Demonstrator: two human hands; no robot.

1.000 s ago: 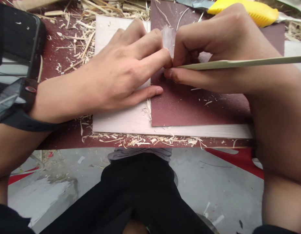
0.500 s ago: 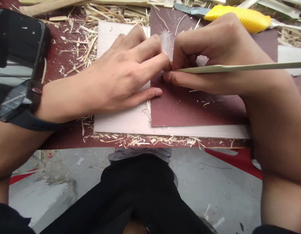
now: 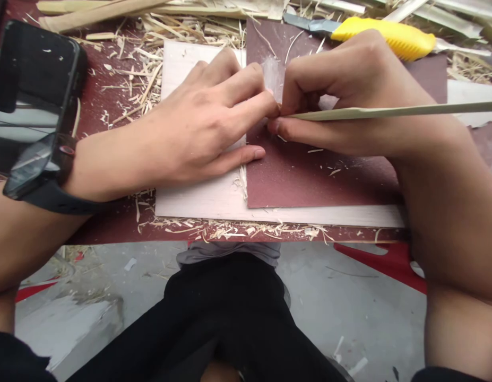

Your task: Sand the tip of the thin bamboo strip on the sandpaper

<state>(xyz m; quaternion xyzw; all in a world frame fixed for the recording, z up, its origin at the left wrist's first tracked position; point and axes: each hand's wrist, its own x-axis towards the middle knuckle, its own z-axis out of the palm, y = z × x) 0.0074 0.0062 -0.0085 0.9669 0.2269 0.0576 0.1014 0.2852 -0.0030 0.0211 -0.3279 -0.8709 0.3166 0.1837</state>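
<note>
My right hand [image 3: 341, 95] is closed in a pinch on the end of a thin, pale green strip [image 3: 405, 110], which looks like split bamboo and runs off to the right edge. Beside it, my left hand [image 3: 214, 116] lies palm down, thumb apart and fingers bent. Its index fingertip meets the right fingertips at the strip's end; whether it presses on the strip is hidden. Under both hands is a dark red sheet [image 3: 309, 183], like sandpaper, with a whitish dusty patch. It lies on a pale wooden board [image 3: 198, 204].
Behind my right hand rests a yellow-handled utility knife [image 3: 385, 36], blade to the left. A black phone [image 3: 34, 79] lies at the left. Shavings [image 3: 246, 231] litter the dark red table [image 3: 104, 228]; longer strips [image 3: 98, 16] lie along the back.
Both hands keep nearly the same pose, with the strip still pinched in the right. The view has shifted slightly, so the phone, knife and board sit a little lower.
</note>
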